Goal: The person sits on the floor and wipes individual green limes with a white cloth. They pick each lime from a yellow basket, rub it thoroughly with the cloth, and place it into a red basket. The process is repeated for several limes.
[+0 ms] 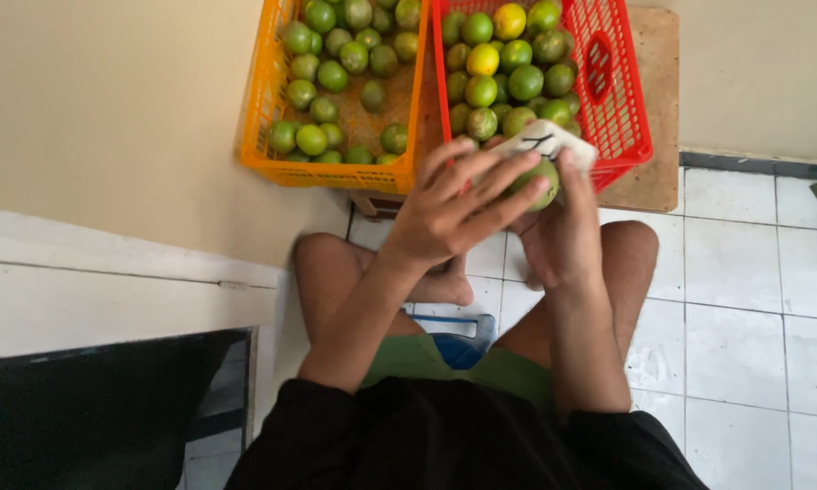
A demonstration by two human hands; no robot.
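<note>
My left hand (458,204) is wrapped over a green lime (543,179), fingers spread across its near side. My right hand (562,231) holds a white cloth (546,141) against the top of the same lime. Both hands hover just in front of a red crate (621,100) filled with several green and yellowish limes (503,68). An orange crate (268,91) beside it on the left also holds several green limes (336,73).
The crates rest on a low wooden board (653,181) against a beige wall (109,109). My bare knees (331,259) and feet sit on white floor tiles (753,308). A dark panel (91,408) lies at lower left.
</note>
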